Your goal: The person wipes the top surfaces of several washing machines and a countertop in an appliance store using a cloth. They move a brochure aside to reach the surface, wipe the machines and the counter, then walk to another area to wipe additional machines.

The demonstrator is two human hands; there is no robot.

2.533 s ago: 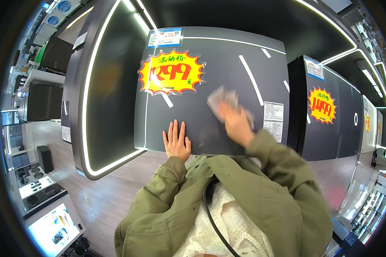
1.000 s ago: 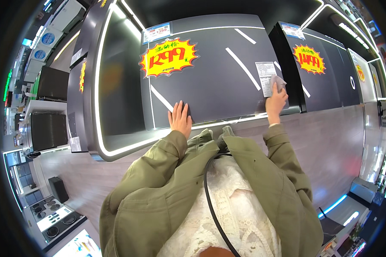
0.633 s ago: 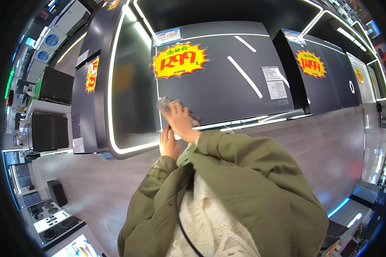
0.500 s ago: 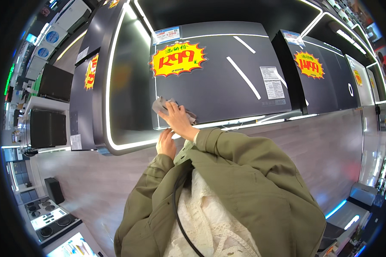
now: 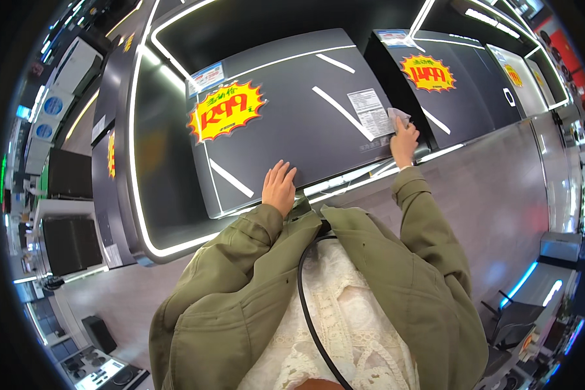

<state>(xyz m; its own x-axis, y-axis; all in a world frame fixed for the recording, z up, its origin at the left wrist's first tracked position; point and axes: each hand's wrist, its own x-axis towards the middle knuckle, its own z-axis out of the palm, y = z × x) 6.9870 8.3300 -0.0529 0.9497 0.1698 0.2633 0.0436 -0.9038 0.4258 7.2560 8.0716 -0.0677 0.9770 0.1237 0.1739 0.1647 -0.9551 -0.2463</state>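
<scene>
My right hand (image 5: 405, 144) grips a crumpled grey cloth (image 5: 398, 117) and presses it to the right end of a dark grey appliance panel (image 5: 286, 123). The cloth touches the surface beside a white printed label (image 5: 372, 112). Fingers stretched out, my left hand (image 5: 280, 188) lies on the panel close to its near edge and holds nothing. A yellow and red starburst price sign (image 5: 227, 110) and a small blue and white tag (image 5: 207, 77) sit on the left part of the panel. Bright light strips reflect in it.
To the right stands a second dark appliance (image 5: 461, 91) with its own starburst sign (image 5: 429, 73). A glowing white light strip (image 5: 134, 149) frames the display bay on the left. Grey wood-look floor (image 5: 494, 172) runs along the front. A black cable (image 5: 309, 299) hangs down my front.
My right hand has carried the cloth from the panel's left part to its right end. My left hand has gone from below the near edge to lying on the panel. The view has shifted.
</scene>
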